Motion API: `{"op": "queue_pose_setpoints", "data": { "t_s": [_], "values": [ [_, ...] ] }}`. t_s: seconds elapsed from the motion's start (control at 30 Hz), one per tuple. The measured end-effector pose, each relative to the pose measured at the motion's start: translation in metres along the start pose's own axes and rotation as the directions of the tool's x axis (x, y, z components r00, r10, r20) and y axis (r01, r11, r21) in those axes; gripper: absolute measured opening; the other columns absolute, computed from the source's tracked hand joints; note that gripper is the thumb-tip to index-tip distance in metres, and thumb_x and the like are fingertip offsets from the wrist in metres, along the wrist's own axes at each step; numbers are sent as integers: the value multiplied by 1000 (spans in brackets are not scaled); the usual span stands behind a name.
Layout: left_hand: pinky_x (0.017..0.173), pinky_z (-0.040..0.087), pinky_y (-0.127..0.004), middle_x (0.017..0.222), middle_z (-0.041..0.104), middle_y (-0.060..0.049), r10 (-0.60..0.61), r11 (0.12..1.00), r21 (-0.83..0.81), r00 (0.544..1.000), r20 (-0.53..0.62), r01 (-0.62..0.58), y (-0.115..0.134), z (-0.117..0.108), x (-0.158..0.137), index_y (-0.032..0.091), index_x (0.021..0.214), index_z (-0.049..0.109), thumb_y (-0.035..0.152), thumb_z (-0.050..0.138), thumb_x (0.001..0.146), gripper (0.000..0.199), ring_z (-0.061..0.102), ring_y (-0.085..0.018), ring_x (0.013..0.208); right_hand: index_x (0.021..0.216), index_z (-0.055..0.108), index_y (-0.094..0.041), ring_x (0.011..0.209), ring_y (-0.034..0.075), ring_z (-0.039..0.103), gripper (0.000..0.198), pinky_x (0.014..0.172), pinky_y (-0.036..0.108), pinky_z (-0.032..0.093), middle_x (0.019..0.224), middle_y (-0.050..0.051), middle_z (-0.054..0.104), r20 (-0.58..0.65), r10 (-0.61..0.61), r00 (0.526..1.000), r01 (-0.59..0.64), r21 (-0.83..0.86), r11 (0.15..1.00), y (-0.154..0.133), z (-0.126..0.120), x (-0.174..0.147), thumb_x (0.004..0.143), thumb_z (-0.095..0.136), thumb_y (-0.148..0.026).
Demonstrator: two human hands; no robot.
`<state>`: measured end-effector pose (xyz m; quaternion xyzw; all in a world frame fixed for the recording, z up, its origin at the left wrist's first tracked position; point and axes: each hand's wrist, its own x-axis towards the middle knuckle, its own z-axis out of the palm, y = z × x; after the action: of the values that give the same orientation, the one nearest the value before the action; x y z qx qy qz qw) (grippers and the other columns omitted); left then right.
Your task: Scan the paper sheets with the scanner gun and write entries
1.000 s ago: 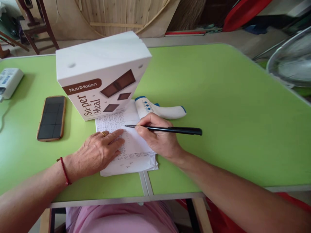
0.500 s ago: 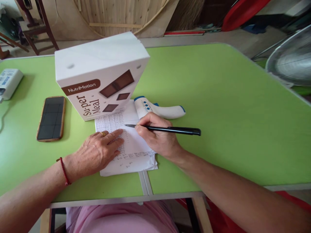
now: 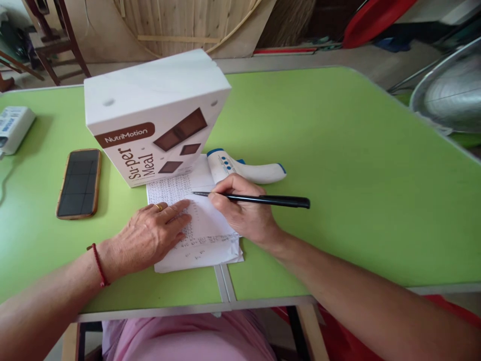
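Observation:
My right hand [image 3: 244,208] grips a black pen [image 3: 278,201], its tip at the handwriting on a white sheet of paper [image 3: 214,220]. Across the left part of the sheet, my left hand [image 3: 156,230] lies flat with fingers stretched out, a ring on one of them. Dense rows of small writing fill the sheet's left side. A white box printed "NutriMotion" [image 3: 128,133] stands upright at the paper's far edge. Just beyond my right hand lies a white and blue infrared thermometer [image 3: 255,170], partly hidden by that hand.
On the green table [image 3: 338,175], a phone in a brown case [image 3: 78,184] lies left of the box. A white plug-in device [image 3: 17,128] with a cable sits at the far left. Right of the table is a round metal object [image 3: 451,90]. A dark wooden chair [image 3: 56,45] stands behind.
Almost nothing differs. The pen tip has shifted very slightly to the left, while my left hand stays in place on the paper.

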<state>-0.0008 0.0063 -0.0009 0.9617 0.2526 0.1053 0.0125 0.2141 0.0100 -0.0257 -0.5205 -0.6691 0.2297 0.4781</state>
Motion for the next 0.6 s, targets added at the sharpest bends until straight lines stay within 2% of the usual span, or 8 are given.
{"op": "queue_pose_setpoints", "data": {
  "t_s": [0.6],
  "values": [
    [66,58,-37,133,61,-12,12,1000,5,1000,-24,-12,0,0,1,12,107,64,21,45,96,23,66,-21,77,66,49,-22,44,8,41,14,41,22,33,53,-6,50,21,-1,1000,1,15,1000,-1,-2,0,76,58,-20]
  ]
}}
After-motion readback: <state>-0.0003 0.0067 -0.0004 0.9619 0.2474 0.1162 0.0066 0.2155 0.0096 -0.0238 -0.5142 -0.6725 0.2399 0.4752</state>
